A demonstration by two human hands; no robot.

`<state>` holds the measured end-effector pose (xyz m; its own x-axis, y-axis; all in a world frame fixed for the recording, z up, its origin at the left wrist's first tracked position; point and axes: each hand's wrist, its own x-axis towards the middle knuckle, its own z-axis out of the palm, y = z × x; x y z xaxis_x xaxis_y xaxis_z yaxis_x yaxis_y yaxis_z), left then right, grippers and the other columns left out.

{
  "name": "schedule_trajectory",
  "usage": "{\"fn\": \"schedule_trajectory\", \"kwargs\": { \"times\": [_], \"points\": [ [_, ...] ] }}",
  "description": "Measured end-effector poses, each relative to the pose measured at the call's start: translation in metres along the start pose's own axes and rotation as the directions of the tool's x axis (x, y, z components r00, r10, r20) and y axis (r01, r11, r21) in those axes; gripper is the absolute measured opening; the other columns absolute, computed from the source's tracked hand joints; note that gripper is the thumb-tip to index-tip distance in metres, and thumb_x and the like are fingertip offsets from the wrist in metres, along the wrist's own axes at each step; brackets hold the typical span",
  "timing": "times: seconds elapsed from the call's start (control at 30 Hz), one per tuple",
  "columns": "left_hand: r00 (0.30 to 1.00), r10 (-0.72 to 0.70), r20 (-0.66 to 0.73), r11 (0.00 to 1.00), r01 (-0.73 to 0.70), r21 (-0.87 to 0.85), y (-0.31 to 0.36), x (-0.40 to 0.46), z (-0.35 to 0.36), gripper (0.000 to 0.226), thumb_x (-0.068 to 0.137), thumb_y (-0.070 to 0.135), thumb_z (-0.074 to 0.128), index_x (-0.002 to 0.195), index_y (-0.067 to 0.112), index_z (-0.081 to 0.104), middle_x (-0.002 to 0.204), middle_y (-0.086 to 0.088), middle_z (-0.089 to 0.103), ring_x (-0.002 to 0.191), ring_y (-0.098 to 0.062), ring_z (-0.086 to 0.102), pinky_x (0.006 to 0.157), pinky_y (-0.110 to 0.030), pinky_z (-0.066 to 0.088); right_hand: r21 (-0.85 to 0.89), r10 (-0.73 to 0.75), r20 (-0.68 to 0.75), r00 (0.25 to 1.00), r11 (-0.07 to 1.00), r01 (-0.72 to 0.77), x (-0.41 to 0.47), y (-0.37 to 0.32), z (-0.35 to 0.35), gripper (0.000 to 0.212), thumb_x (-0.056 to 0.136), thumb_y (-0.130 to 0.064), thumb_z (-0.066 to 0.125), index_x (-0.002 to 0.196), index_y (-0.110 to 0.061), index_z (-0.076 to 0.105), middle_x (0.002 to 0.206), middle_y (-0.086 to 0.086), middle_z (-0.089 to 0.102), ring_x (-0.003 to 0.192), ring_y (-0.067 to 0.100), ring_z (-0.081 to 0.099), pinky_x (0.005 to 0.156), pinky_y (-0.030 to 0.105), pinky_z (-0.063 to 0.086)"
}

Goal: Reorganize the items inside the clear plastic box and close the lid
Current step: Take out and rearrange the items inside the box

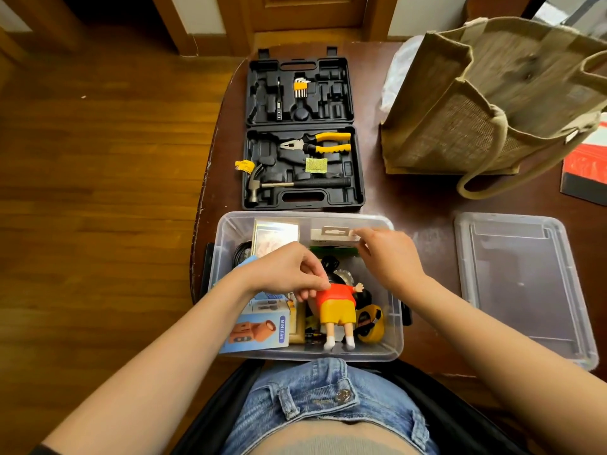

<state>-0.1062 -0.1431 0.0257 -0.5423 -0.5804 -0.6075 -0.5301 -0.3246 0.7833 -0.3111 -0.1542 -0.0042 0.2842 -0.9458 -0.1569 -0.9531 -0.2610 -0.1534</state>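
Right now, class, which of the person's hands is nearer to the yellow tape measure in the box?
Left. The left hand pinches the doll, which lies right beside the yellow tape measure; the right hand holds a white package at the box's far end.

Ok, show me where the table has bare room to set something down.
Bare table lies between the tool case, the jute bag and the lid, and in a strip between the clear box and the lid. The box itself is crowded, with both hands inside.
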Motion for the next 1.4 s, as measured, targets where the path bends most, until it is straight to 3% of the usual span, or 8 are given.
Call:
{"fn": "schedule_trajectory", "kwargs": {
  "times": [0.37,0.47,0.6,0.8,0.9,1.03,1.2,1.4],
  "points": [
    [1.000,0.016,-0.005,0.999,-0.016,-0.030,-0.001,0.017,0.006,0.009,0.088,0.010,0.066,0.080,0.012,0.071,0.060,0.001,0.066,0.054,-0.009,0.060,0.055,-0.020,0.052,0.298,0.012,0.055,0.998,0.954,-0.027,-0.015,-0.002,-0.011,0.035,0.098,-0.021,0.042,0.131,-0.019,0.053,0.115,0.004,0.067,0.100,0.025,0.064,0.079,0.033,0.049],
    [1.000,0.008,-0.015,1.000,-0.009,-0.027,-0.003,0.021,0.010,0.010,0.088,0.010,0.066,0.079,0.012,0.070,0.058,0.003,0.065,0.051,-0.008,0.059,0.054,-0.021,0.053,0.442,0.005,0.297,0.955,0.886,-0.142,-0.014,-0.003,-0.019,0.041,0.097,-0.041,0.040,0.131,-0.021,0.052,0.124,0.002,0.063,0.108,0.020,0.060,0.087,0.031,0.046],
    [0.999,0.014,-0.042,0.999,-0.016,-0.051,-0.001,0.025,0.013,0.011,0.089,0.012,0.064,0.081,0.012,0.072,0.060,0.001,0.067,0.053,-0.007,0.061,0.054,-0.019,0.052,0.443,-0.076,0.598,0.798,0.861,-0.249,-0.022,-0.012,-0.022,0.082,0.077,-0.069,0.054,0.143,-0.026,0.034,0.138,-0.001,0.050,0.121,0.019,0.052,0.096,0.030,0.042],
    [1.000,0.027,0.013,1.000,-0.027,-0.013,0.004,0.025,0.017,0.008,0.088,0.014,0.066,0.082,0.012,0.072,0.061,0.001,0.067,0.054,-0.008,0.061,0.055,-0.018,0.051,0.424,0.025,0.520,0.854,0.860,-0.284,-0.032,-0.029,-0.008,0.049,0.069,-0.049,0.065,0.113,-0.028,0.058,0.104,-0.006,0.065,0.088,0.012,0.058,0.068,0.026,0.045],
    [0.990,0.070,-0.121,0.998,-0.070,-0.001,0.009,0.026,0.009,0.009,0.088,0.018,0.067,0.084,0.012,0.073,0.066,0.000,0.068,0.055,-0.005,0.060,0.053,-0.017,0.049,0.485,0.067,0.478,0.876,0.811,-0.327,-0.034,-0.030,-0.010,0.045,0.061,-0.057,0.056,0.096,-0.029,0.061,0.087,-0.007,0.064,0.079,0.014,0.059,0.063,0.028,0.048],
    [0.804,0.291,-0.518,0.897,-0.041,0.440,0.017,0.031,-0.010,0.009,0.085,0.032,0.069,0.090,0.025,0.066,0.086,0.011,0.062,0.074,-0.004,0.057,0.067,-0.024,0.046,0.532,0.068,0.449,0.891,0.781,-0.327,-0.033,-0.019,-0.025,0.023,0.064,-0.053,0.056,0.075,-0.033,0.052,0.073,-0.010,0.057,0.068,0.010,0.056,0.053,0.024,0.040],
    [0.810,0.423,-0.407,0.641,0.051,0.766,0.007,0.044,-0.007,0.033,0.087,0.028,0.066,0.119,0.021,0.056,0.115,0.003,0.054,0.106,-0.015,0.052,0.079,-0.030,0.043,0.454,0.009,0.515,0.857,0.845,-0.283,-0.048,-0.007,-0.039,0.016,0.071,-0.048,0.060,0.074,-0.035,0.050,0.071,-0.013,0.055,0.067,0.006,0.052,0.054,0.025,0.040],
    [0.753,0.493,-0.437,0.656,0.009,0.755,0.006,0.050,-0.007,0.018,0.086,0.021,0.067,0.102,0.018,0.058,0.096,0.005,0.050,0.094,-0.017,0.052,0.069,-0.027,0.040,0.499,0.098,0.479,0.872,0.787,-0.363,-0.061,0.014,-0.056,0.017,0.075,-0.043,0.059,0.091,-0.038,0.057,0.073,-0.013,0.058,0.059,0.003,0.053,0.042,0.015,0.038]
  ]
}}
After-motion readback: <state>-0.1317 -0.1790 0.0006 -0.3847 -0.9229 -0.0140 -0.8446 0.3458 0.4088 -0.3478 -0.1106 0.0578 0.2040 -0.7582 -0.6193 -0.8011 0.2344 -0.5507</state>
